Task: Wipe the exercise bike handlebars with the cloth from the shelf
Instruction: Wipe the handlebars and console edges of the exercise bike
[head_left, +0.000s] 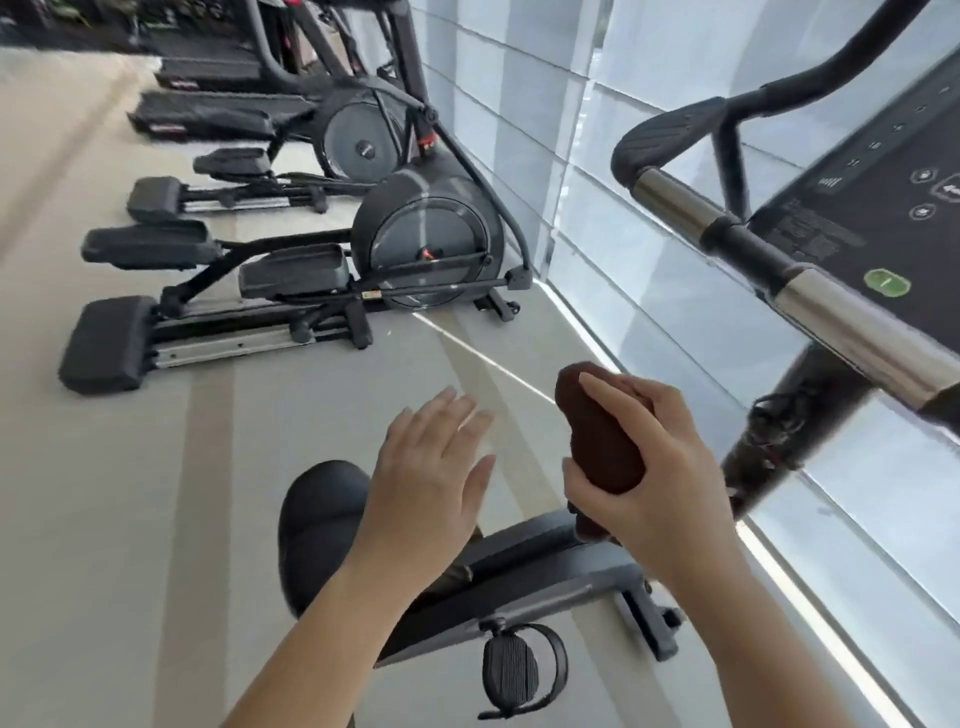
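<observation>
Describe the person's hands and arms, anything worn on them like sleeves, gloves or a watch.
Both forearms are bare as far as the frame shows, with no sleeves in view. The left hand and the right hand wear no gloves. No watch, bracelet or ring is visible on the sides facing the camera. The fingernails look short and unpainted.

Two bare forearms, no sleeves, unadorned hands

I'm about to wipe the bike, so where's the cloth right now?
In the head view, the brown cloth is bunched in the right hand, centre-right, below the handlebar and not touching it.
</observation>
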